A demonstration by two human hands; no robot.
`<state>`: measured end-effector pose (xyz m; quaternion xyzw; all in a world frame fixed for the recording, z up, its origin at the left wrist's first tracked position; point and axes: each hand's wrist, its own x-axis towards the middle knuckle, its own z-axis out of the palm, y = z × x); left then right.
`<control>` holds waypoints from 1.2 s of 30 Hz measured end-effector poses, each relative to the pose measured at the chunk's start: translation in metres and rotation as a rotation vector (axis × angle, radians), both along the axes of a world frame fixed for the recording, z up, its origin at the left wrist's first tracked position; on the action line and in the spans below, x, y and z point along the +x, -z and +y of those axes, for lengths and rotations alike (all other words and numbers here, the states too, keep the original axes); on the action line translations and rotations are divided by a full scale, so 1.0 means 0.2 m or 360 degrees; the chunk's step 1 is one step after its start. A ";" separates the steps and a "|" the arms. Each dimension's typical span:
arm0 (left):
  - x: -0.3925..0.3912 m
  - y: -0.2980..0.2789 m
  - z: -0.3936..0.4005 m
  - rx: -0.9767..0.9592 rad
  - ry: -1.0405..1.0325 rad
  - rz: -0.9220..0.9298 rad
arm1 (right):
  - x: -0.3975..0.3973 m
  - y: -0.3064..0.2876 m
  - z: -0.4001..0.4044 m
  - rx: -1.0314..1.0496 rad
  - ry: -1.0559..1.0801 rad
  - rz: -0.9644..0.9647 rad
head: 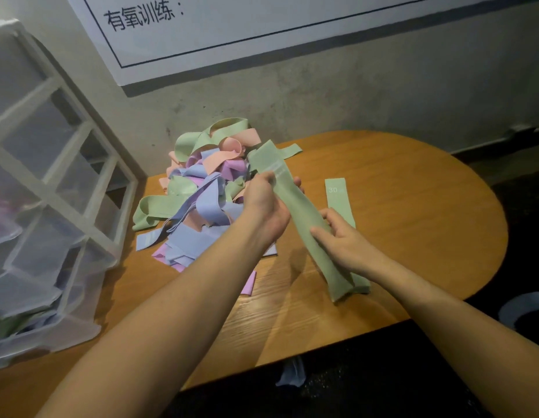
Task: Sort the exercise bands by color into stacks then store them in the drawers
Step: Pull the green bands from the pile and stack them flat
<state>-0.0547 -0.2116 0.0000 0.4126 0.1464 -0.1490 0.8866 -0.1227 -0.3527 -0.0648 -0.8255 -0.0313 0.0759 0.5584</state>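
A long green band slants above the wooden table. My left hand grips its upper part, fingers curled round it. My right hand holds its lower half, thumb on top. Under that hand a second green band, marked 30, lies flat on the table. A tangled pile of green, pink, blue and purple bands covers the table's left side, beside my left hand.
A clear plastic drawer unit with a white frame stands at the left on the table; some bands show inside its lower drawers. A grey wall with a white poster is behind. A bluish scrap lies on the dark floor.
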 end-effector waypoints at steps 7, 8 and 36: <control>0.15 0.05 -0.20 0.0140 0.0013 -0.0103 | 0.00 0.07 -0.16 0.0203 0.0213 0.0173; 0.17 0.07 -0.23 0.0164 0.0016 -0.0145 | 0.00 0.08 -0.18 0.0206 0.0286 0.0201; 0.41 0.52 -0.51 0.1344 0.0375 -0.0110 | 0.03 0.22 -0.41 -0.0545 0.0123 0.0327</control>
